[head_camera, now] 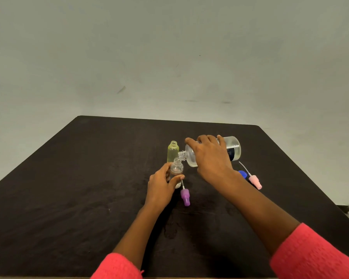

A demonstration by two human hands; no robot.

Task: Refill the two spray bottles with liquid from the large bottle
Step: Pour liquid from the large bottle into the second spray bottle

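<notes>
Dark table (89,178); large bottle (235,145), label (231,154) illegible

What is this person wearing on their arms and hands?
Nothing covers the left hand or the right hand: no gloves, rings or watch show. The left sleeve and right sleeve are coral-pink with a bumpy knitted texture, and they leave the forearms uncovered.
</notes>
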